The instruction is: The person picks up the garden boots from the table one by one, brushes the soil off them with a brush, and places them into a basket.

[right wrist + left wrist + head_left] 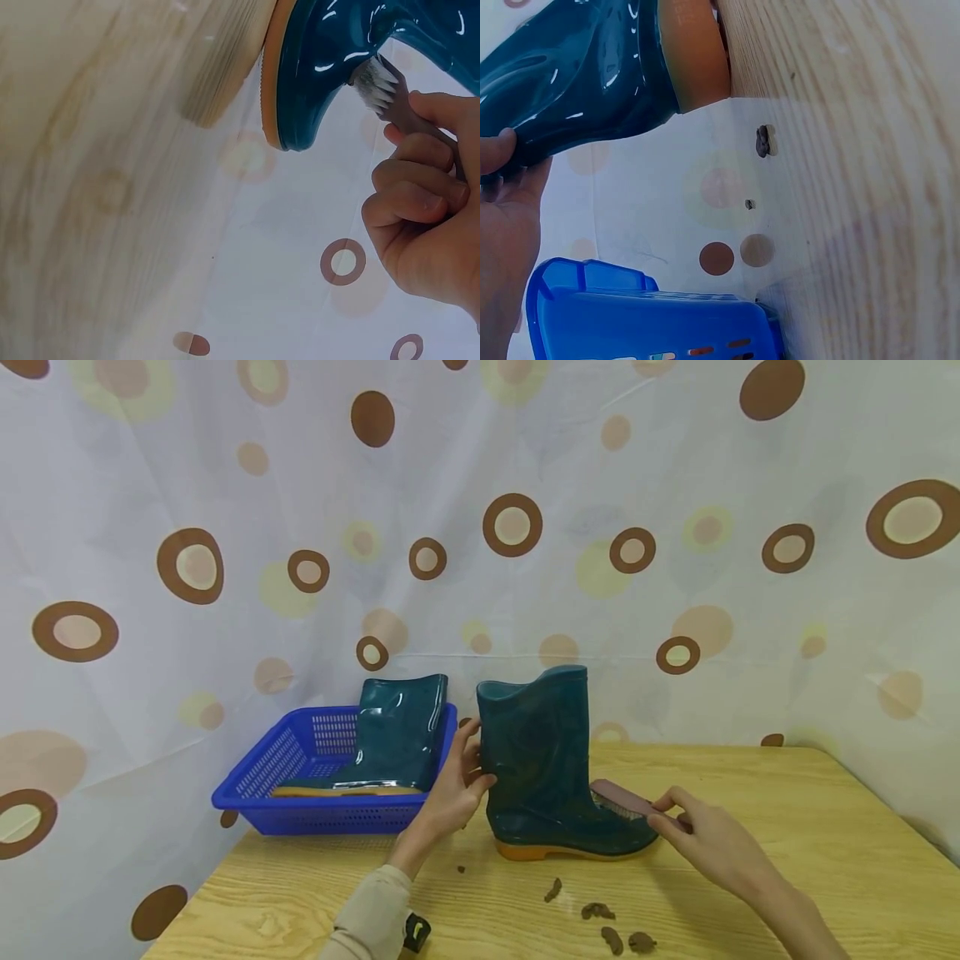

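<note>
A dark green rain boot (536,760) with an orange sole stands upright on the table, toe pointing right. My left hand (452,789) grips the back of its shaft, the thumb on the near side; in the left wrist view the fingertips go out of sight behind the boot (577,82). My right hand (712,843) holds a brush (624,797) with a dull pink back by its handle. In the right wrist view, its pale bristles (375,84) touch the top of the boot's foot, and the fingers curl round the handle.
A blue plastic basket (330,818) at the left holds another green boot (401,731). Several brown clumps (597,911) lie on the wooden table (787,802) in front of the boot. A spotted curtain (480,602) hangs behind.
</note>
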{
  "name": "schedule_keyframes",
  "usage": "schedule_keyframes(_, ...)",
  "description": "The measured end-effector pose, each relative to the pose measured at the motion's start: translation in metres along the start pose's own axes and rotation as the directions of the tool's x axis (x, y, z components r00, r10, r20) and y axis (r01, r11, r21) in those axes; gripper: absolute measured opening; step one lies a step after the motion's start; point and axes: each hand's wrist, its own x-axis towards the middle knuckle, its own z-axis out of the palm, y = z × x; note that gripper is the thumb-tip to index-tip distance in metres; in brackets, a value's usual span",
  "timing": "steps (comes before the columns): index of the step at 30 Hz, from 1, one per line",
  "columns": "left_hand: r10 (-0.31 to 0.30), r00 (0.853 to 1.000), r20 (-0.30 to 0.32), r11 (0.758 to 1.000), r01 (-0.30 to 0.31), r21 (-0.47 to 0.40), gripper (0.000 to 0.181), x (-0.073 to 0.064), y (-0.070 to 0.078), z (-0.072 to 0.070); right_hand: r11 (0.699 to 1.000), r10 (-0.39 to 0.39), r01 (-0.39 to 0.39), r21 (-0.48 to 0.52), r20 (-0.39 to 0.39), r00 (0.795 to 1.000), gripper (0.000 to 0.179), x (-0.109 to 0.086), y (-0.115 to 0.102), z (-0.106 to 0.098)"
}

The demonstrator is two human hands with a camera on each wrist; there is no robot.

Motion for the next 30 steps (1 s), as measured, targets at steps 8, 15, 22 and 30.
schedule_keyframes(8,-0.003,1.000,-0.001,1.000,0.003,-0.008,0.086,-0.001,0.001,-0.001,1.000,0.008,-0.009,-0.024,-0.025,1.000,0.037,-0.002,0.010,-0.001)
schedule_keyframes(15,-0.001,1.000,0.001,1.000,0.001,-0.003,0.086,-0.001,0.001,-0.001,1.000,-0.005,0.005,0.006,-0.057,0.998,0.038,-0.002,0.007,-0.001)
schedule_keyframes(22,-0.005,1.000,-0.004,1.000,0.005,-0.012,0.086,-0.001,0.000,0.000,1.000,-0.019,0.019,0.000,-0.004,1.000,0.037,-0.002,-0.004,0.000)
schedule_keyframes(30,-0.017,1.000,-0.001,1.000,0.017,0.005,0.085,-0.001,-0.001,-0.001,0.998,-0.005,0.002,-0.064,-0.043,0.999,0.032,-0.004,0.001,-0.001)
